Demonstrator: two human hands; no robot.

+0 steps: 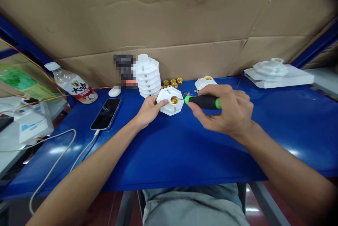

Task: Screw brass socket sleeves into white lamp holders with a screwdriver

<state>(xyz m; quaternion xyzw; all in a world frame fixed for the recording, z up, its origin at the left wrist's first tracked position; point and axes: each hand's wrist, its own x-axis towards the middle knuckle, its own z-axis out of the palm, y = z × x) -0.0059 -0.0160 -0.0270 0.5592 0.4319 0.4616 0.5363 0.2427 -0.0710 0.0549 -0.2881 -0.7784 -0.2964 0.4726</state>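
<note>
My left hand is closed on the edge of a white octagonal lamp holder, thumb on its face. The holder is tilted up toward me and has a brass threaded shell in its middle. In my right hand is a black and green screwdriver, held level. Its thin shaft points left, with the tip at the brass shell's opening. Behind the holder lie several loose brass shells and a scatter of tiny screws. Another white lamp holder with a brass shell rests beyond my right hand.
A stack of white lamp holder bodies stands behind my left hand. More holders sit on a white box at the right. On the left are a phone on a cable, a leaning drink bottle and a blue table edge.
</note>
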